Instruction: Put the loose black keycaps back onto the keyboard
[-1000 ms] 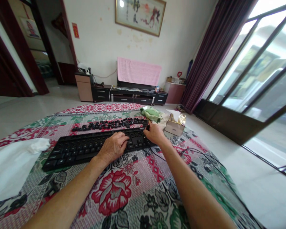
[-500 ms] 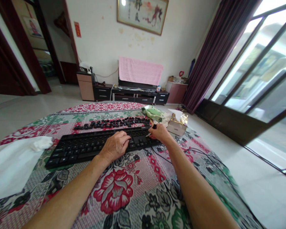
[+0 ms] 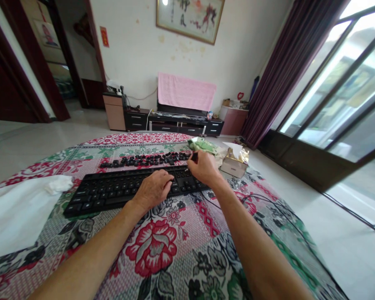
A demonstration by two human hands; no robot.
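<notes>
A black keyboard (image 3: 112, 189) lies on the flowered tablecloth, with bare patches lacking keycaps at its right end. My left hand (image 3: 154, 188) rests on the keyboard right of its middle, fingers bent and close together against it. Above the keyboard's right part, my right hand (image 3: 203, 166) is closed round a small dark-handled tool (image 3: 194, 157). A thin, shiny tip points down from it toward the keys; its exact kind is too small to make out. Behind the keyboard, loose black keycaps (image 3: 143, 160) lie in a long row.
Right of the keycaps are a green packet (image 3: 203, 145) and a tissue box (image 3: 233, 166). A white cloth (image 3: 18, 216) covers the table's left side. Black cable (image 3: 268, 200) runs across the right side. A television stand (image 3: 175, 125) is against the far wall.
My right hand has moved slightly left and away from me with the tool, along the keyboard's right part. My left hand stays on the keyboard. The whole view has shifted a little.
</notes>
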